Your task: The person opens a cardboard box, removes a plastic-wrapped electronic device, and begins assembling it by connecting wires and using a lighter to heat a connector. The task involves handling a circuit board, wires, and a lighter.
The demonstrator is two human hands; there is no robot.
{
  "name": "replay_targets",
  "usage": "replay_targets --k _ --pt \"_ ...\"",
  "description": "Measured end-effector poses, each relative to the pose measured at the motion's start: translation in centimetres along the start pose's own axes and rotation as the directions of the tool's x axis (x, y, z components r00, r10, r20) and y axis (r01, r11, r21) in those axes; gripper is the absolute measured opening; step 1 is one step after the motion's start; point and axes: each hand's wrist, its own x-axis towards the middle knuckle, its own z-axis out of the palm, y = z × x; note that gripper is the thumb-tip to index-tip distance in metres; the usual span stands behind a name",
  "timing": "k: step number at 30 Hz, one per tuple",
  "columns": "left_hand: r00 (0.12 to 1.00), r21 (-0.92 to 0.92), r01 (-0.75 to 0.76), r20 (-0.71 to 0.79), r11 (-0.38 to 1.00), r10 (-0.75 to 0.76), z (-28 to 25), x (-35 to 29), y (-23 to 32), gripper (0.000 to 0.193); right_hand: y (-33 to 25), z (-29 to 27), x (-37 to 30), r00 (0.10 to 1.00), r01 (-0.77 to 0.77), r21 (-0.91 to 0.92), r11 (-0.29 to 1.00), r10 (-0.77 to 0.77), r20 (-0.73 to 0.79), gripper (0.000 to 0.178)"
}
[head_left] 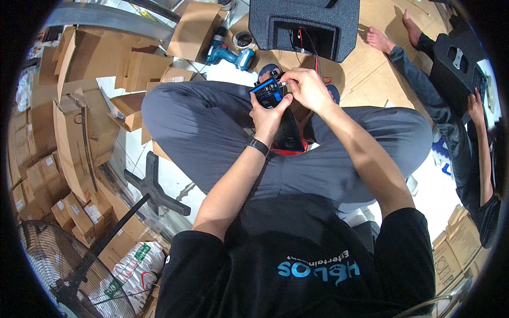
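Note:
My left hand (266,117) grips a small black electronic module (269,91) with a blue border, held above my lap. Several round knobs or sockets stick out along the module's far edge. Fingers of my right hand (308,90) are pinched at the module's right upper corner; a small pale bit shows at the fingertips, too small to name. Beneath my hands, between my crossed legs, lies a flat black piece (288,132) with red along its edge. Beyond my feet stands a dark grey carpeted speaker cabinet (260,26), with red and black wires (316,62) coming from its rectangular opening.
A blue cordless drill (227,55) lies beside a round container (244,40) left of the cabinet. Cardboard boxes (87,122) crowd the left, with a fan (79,270) at lower left. At right, another person's hand (475,106) touches a second black cabinet (456,66).

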Motion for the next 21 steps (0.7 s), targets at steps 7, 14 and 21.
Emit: replay_targets --k 7,14,21 --pt "0.997 -0.1 -0.027 -0.077 0.995 0.019 0.4 0.7 -0.3 0.138 -0.6 -2.0 0.5 0.985 0.125 -0.002 0.992 -0.124 -0.119 0.016" --pt "0.982 -0.239 -0.19 -0.03 0.952 0.188 0.3 0.6 -0.5 0.141 -1.1 -3.3 1.4 0.997 0.07 0.192 0.979 -0.064 -0.037 0.016" --pt "0.968 -0.23 -0.247 -0.099 0.941 0.23 -0.2 0.0 0.0 0.133 -0.4 -3.7 1.5 0.987 -0.13 0.639 0.758 0.163 0.008 0.014"
